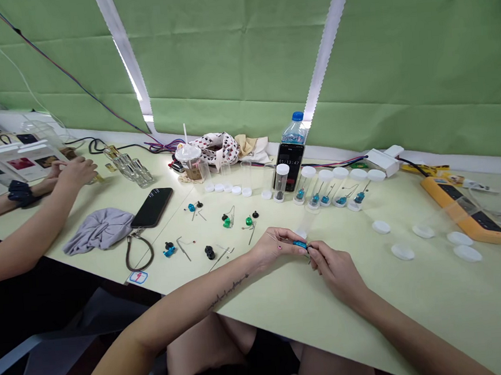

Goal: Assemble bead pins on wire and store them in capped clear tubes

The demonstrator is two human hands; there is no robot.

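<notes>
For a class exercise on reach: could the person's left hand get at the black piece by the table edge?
Probably yes: the black piece lies near the left hand with nothing between them, though that hand now pinches the blue part.

Well back from my fingers [290, 243], a thin, dark, script-like tattoo [229, 290] runs along my bare left forearm [186, 314]. My right forearm [418, 330] is bare too, and below my fingers lies a black garment [268, 356] across my lap.
</notes>
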